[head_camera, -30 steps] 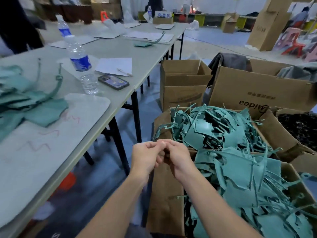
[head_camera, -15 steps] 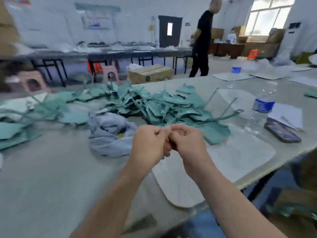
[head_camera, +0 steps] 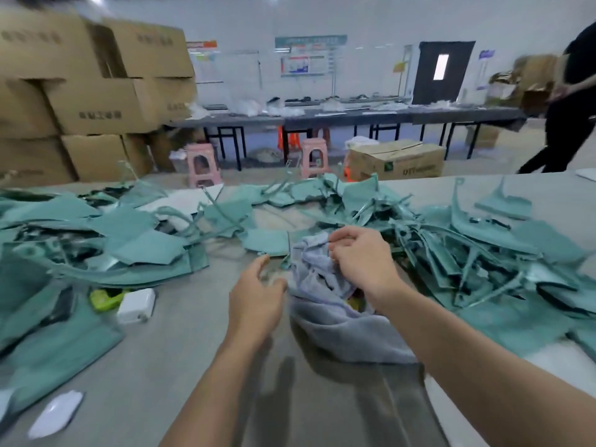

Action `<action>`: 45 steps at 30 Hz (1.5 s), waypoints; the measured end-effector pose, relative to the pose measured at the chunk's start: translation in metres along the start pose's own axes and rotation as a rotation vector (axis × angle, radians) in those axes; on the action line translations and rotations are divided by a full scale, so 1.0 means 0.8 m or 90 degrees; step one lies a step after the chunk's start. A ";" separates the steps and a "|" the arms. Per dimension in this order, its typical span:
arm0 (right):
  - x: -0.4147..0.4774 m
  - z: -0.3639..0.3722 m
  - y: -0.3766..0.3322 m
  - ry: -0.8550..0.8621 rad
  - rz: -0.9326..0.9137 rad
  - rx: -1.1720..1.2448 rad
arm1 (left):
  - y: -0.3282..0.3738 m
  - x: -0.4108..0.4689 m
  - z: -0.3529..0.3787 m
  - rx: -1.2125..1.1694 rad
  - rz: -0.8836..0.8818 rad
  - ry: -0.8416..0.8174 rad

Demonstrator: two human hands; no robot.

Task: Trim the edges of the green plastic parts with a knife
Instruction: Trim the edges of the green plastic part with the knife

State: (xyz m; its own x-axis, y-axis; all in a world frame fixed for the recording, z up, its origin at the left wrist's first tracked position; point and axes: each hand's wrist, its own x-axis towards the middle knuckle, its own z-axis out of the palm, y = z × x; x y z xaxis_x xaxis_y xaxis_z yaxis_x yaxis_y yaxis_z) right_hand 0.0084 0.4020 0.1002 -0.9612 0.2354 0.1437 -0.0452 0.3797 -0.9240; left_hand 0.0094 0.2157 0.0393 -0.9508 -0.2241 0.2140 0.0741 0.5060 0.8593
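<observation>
Green plastic parts (head_camera: 477,253) are heaped on the grey bench (head_camera: 154,375) in two wide drifts, one at the left (head_camera: 135,250) and one at the right: thin, matte, teal-green sheets with ragged angular outlines, mixed with long narrow strips that curl upward. No knife can be made out.

Between the drifts a crumpled grey-lilac cloth (head_camera: 325,314) (soft, towel-like, deeply folded) is spread on the bench. The right hand (head_camera: 358,256) is held over its upper folds, fingers curled, the fingertips pinching the fabric. The left hand (head_camera: 258,298) is held just beside the cloth's left edge, its grip spread loosely, thumb and fingers apart, nothing clearly held; whether it touches the cloth cannot be told.

Left of the hands a white rounded-square charger block (head_camera: 135,304) lies touching a lime-green object (head_camera: 103,298), which is partly tucked under a green sheet.

Behind the bench brown corrugated cartons (head_camera: 96,104) are stacked, printed with dark characters too blurred to read. Two pink plastic stools (head_camera: 203,166) and a lower carton (head_camera: 396,162) with an illegible printed mark stand on the floor. Wall posters are too blurred to read.
</observation>
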 end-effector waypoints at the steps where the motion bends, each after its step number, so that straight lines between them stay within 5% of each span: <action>1: 0.012 0.009 0.000 -0.007 -0.022 -0.055 | -0.007 0.008 0.003 0.005 -0.009 0.008; 9: 0.088 0.144 -0.010 -0.196 -0.256 -0.544 | -0.060 0.047 0.017 -0.089 -0.103 0.082; 16: 0.124 0.219 0.020 -0.201 -0.252 -0.636 | -0.072 0.058 0.015 -0.057 -0.087 0.076; 24: 0.089 0.173 -0.022 -0.214 -0.385 -0.763 | -0.074 0.061 0.005 -0.077 -0.094 0.060; 30: 0.078 0.115 -0.066 -0.092 -0.298 -0.746 | -0.072 0.046 0.009 -0.110 -0.089 0.034; 35: 0.078 0.073 -0.090 -0.270 -0.270 -0.780 | -0.069 0.034 0.005 -0.158 -0.104 0.039; 42: 0.071 0.038 -0.100 -0.025 -0.279 -0.595 | -0.050 0.024 0.010 -0.132 -0.007 0.005; 45: 0.063 0.020 -0.100 0.084 -0.249 -0.436 | -0.039 0.017 0.010 -0.159 0.041 -0.102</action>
State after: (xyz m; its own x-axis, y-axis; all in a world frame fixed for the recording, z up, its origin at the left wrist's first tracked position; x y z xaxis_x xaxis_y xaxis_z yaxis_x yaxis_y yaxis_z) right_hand -0.0408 0.3694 0.1757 -0.8684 0.0588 0.4924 -0.1544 0.9115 -0.3811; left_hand -0.0083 0.2037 0.0113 -0.9756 -0.0531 0.2132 0.1892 0.2904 0.9380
